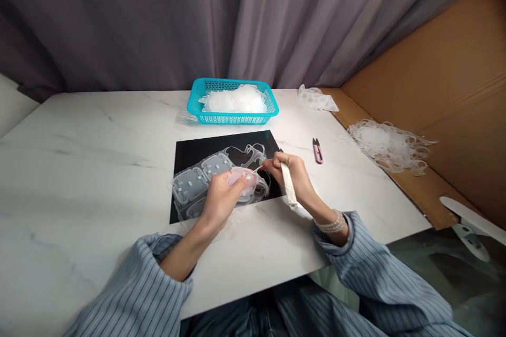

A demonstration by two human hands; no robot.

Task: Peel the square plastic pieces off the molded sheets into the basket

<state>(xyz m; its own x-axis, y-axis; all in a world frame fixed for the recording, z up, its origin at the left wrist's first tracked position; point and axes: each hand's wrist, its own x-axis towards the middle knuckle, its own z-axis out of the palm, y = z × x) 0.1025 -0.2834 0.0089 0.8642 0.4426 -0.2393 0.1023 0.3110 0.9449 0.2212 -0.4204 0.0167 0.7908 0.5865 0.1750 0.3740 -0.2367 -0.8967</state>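
Note:
My left hand [221,194] is closed on a translucent, pinkish-white moulded piece [242,180], thumb on top, above a black mat [185,153]. My right hand [293,171] grips a tool with a white wrapped handle [288,184], which slants down toward the wrist. Between the right fingertips and the piece runs a thin pale line; whether it is the tool's tip or a strip of the material I cannot tell. Under both hands lies a clear moulded sheet [190,186] with rounded rectangular cells, its right part a tangle of thin loops.
Behind the mat stands a turquoise basket [233,119] with whitish translucent pieces [237,99]. Pink thread snips [317,151] lie to the right. Farther right are a perforated translucent scrap [316,98] and a heap of stringy offcuts [387,144] against the cardboard wall [443,63].

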